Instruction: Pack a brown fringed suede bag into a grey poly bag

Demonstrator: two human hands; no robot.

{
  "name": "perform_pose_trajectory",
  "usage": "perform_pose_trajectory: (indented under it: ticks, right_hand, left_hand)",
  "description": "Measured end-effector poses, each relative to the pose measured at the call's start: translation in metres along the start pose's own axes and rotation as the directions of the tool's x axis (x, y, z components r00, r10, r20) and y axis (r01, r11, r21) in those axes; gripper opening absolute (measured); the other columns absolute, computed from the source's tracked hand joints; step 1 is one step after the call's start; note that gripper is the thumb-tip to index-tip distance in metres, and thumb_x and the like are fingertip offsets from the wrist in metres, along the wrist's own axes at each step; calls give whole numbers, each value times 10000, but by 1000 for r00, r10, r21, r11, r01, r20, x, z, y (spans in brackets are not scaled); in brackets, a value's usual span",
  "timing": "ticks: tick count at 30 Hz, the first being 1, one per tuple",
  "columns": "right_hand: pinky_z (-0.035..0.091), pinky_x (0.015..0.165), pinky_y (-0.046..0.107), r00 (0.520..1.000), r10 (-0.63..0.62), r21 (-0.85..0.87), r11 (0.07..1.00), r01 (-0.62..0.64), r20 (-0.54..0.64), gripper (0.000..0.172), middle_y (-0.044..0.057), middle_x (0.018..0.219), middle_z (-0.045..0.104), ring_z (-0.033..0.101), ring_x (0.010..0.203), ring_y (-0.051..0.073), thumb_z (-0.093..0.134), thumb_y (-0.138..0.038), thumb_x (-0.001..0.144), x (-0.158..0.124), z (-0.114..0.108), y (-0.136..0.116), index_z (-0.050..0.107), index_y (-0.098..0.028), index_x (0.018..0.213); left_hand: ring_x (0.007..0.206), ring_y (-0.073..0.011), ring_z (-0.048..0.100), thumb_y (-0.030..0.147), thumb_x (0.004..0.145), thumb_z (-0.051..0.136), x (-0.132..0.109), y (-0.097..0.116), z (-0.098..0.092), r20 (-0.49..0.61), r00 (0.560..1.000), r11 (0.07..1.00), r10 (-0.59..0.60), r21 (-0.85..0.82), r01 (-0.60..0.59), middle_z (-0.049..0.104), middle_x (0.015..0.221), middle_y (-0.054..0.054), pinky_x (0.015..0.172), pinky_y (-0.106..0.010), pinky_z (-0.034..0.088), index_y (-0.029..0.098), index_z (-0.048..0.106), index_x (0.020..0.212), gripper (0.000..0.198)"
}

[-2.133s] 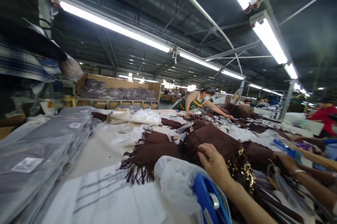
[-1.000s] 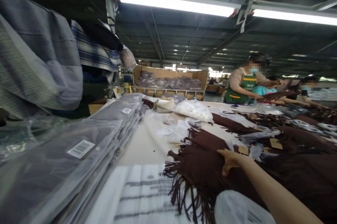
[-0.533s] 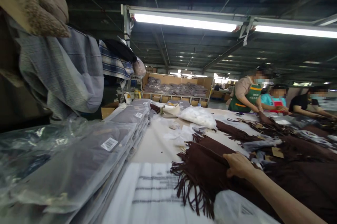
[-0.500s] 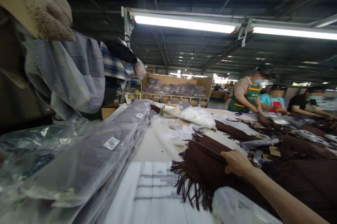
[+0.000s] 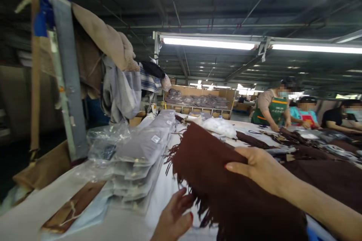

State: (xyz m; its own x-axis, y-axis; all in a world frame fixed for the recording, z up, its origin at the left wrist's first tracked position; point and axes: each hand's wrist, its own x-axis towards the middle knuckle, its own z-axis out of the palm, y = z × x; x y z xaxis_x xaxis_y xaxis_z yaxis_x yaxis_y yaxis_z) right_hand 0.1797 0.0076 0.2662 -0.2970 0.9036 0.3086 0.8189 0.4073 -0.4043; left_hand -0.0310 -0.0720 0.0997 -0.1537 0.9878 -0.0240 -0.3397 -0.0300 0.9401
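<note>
Far left of frame: grey steel post hung with beige and checked garments. Centre left: stack of grey folded garments in clear plastic bags on the white desk. Bottom centre: left hand, fingers loosely spread, grip holding nothing, tips touching the fringe of the dark brown fringed fabric piece. That piece is lifted off the desk, centre frame. Right hand grips its upper edge, thumb on top. Upper right: co-workers along the desk.

No text can be read; the white labels on the bagged garments are blurred.
</note>
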Motion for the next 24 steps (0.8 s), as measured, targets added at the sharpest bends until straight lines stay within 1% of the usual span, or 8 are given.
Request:
perform_pose_trajectory:
  ticks: [2, 5, 7, 10, 14, 16, 19, 24]
  right_hand:
    - [464, 578, 291, 986, 10, 318, 946, -63, 166, 287, -9, 667, 673, 622, 654, 207, 634, -518, 700, -36, 30, -8, 649, -231, 705]
    - [517, 651, 322, 915, -3, 660, 694, -289, 404, 334, 4, 814, 714, 657, 761, 237, 644, -511, 716, -85, 76, -9, 662, -219, 877]
    - [518, 781, 358, 875, -39, 751, 532, -391, 483, 402, 29, 964, 715, 656, 890, 254, 679, -475, 708, -111, 101, -6, 652, -218, 1015]
    - [481, 893, 399, 842, 29, 795, 315, -518, 538, 474, 67, 1058, 698, 631, 1004, 280, 701, -491, 682, -137, 125, -7, 660, -209, 1061]
    - [450, 944, 433, 824, 155, 818, 116, -564, 546, 458, 90, 1043, 704, 620, 1038, 298, 682, -516, 693, -150, 131, -22, 684, -190, 1014]
    - [454, 941, 440, 790, 160, 792, 69, -607, 592, 453, 97, 984, 719, 633, 1014, 296, 663, -505, 721, -148, 126, -29, 678, -177, 1033]
    - [480, 906, 433, 761, 166, 757, 100, -646, 627, 514, 103, 933, 728, 648, 981, 290, 608, -542, 762, -140, 116, -32, 650, -158, 1101]
    - [481, 907, 377, 808, 203, 793, 170, -585, 553, 550, 84, 979, 722, 642, 998, 263, 595, -559, 772, -131, 104, -31, 632, -146, 1133]
  left_hand:
    - [1108, -352, 551, 597, 490, 812, -4, -6, 12, 108, 988, 919, -109, -369, 141, 623, 1167, -108, 931, -445, 446, 230, 616, 1130, 764]
    - [1080, -344, 576, 433, 559, 831, -20, -18, 12, 110, 966, 728, -236, -638, 250, 631, 1157, -104, 948, -463, 434, 218, 586, 1174, 697]
    - [1040, -331, 603, 329, 541, 852, -34, -22, 4, 66, 971, 694, -230, -688, 211, 662, 1100, -84, 938, -461, 441, 235, 582, 1174, 695]
    - [1005, -322, 622, 229, 489, 873, -51, -17, -7, 56, 991, 745, -121, -654, 128, 692, 1022, -77, 932, -456, 446, 228, 601, 1135, 701]
    - [943, -326, 646, 204, 476, 874, -58, -1, -13, 128, 977, 813, -170, -543, 212, 710, 936, -106, 904, -451, 468, 155, 651, 1023, 593]
    - [919, -316, 656, 218, 503, 869, -57, 4, -15, 110, 977, 848, -181, -487, 211, 712, 927, -110, 889, -441, 480, 144, 656, 1004, 550]
    - [882, -306, 667, 269, 514, 872, -50, 7, -16, 22, 984, 884, -175, -436, 167, 718, 875, -109, 865, -425, 500, 125, 674, 915, 470]
    - [899, -292, 664, 341, 519, 874, -38, 14, -20, -3, 991, 884, -130, -453, 115, 721, 841, -91, 894, -404, 490, 133, 686, 782, 384]
